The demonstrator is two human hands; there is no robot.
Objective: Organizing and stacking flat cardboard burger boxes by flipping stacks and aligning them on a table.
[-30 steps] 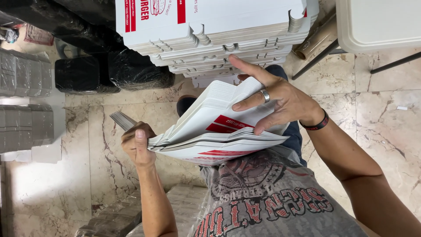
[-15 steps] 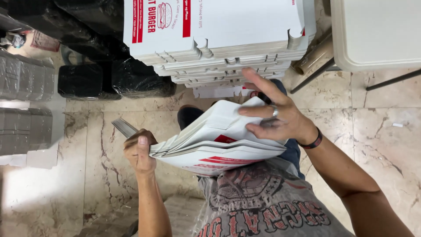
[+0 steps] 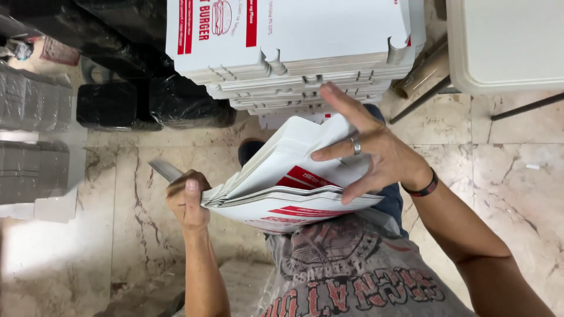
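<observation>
Marble floor (image 3: pixel 70 258) behind fanned white-and-red flat cartons (image 3: pixel 282 188).

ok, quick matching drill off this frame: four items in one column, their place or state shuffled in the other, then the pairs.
1. left hand
2. right hand
3. folding table
4. black wrapped bundles

a. top right corner
b. spread flat on top of the held flat cartons
c. on the floor, left of the big carton stack
d. gripping the held cartons' edge

Pairs: 1-d, 2-b, 3-a, 4-c
</observation>
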